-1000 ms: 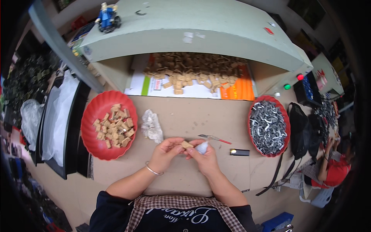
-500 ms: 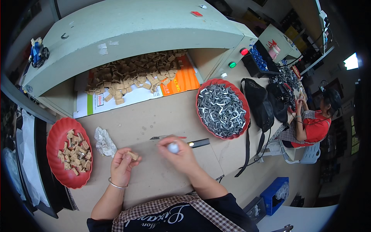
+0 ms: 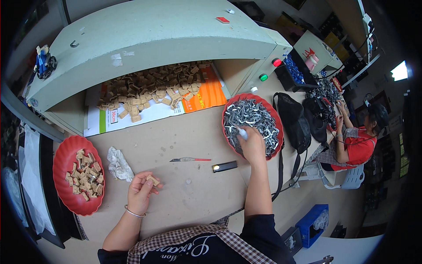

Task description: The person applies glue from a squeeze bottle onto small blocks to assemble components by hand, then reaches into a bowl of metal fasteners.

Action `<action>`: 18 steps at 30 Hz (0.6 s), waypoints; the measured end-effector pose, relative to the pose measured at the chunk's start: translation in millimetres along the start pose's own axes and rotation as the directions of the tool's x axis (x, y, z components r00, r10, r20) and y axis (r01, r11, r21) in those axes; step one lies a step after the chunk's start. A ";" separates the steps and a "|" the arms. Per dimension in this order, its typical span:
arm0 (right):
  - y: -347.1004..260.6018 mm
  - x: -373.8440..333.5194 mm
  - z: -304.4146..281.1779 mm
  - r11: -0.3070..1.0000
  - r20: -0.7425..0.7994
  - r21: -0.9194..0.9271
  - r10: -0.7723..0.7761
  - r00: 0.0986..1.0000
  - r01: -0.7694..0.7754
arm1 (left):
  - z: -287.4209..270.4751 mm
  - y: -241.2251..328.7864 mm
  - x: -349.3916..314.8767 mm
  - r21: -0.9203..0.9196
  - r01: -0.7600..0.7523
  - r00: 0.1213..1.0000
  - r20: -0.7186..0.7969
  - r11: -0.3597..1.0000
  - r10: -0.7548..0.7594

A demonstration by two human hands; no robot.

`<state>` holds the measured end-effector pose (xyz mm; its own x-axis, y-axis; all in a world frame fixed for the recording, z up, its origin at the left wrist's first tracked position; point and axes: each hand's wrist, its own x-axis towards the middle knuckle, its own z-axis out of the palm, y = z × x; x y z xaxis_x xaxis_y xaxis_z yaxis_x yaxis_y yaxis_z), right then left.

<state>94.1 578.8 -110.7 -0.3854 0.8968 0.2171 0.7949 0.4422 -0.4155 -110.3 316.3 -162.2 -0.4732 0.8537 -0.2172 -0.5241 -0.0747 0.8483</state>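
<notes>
My left hand (image 3: 141, 190) pinches a small tan block (image 3: 152, 180) above the front of the table. Out over the right-hand red basin (image 3: 280, 121), my right hand (image 3: 253, 147) grips a small whitish squeeze bottle (image 3: 242, 133) with its thin nozzle pointing away from me. That basin is heaped with dark and silvery bent metal pieces (image 3: 250, 115). Whether my right fingers touch any of them, I cannot tell. At the left, another red basin (image 3: 66, 187) contains several tan blocks (image 3: 85, 174), some showing a bit of metal.
A craft knife (image 3: 189, 159) and a black bar-shaped object (image 3: 225, 166) lie mid-table. Crumpled white tissue (image 3: 118, 163) rests beside the left basin. Many tan blocks (image 3: 149, 90) fill the shelf opening. A black bag (image 3: 293, 121) borders the right basin; farther right sits another person (image 3: 358, 141).
My right hand has moved right and away from me with the squeeze bottle, from mid-table to over the metal pieces. My left hand still pinches the block, almost unmoved.
</notes>
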 end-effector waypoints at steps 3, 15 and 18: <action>-2.0 0.3 0.7 0.999 0.011 -0.028 0.029 1.000 -0.029 | 1.0 -0.1 -0.2 0.047 0.002 1.000 -0.010 0.999 -0.001; 6.5 -6.4 -0.4 0.995 0.025 -0.098 0.016 1.000 -0.014 | -2.4 -1.9 -2.4 0.069 0.016 1.000 0.013 0.997 -0.017; 18.8 -4.2 -2.4 0.998 -0.022 -0.003 0.064 0.998 -0.064 | -1.3 -1.6 -3.3 0.060 0.002 1.000 0.003 0.998 -0.003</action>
<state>111.8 583.3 -117.3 -0.3231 0.9229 0.2093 0.8197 0.3835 -0.4256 -108.8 312.9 -163.5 -0.4698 0.8554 -0.2180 -0.4816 -0.0415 0.8754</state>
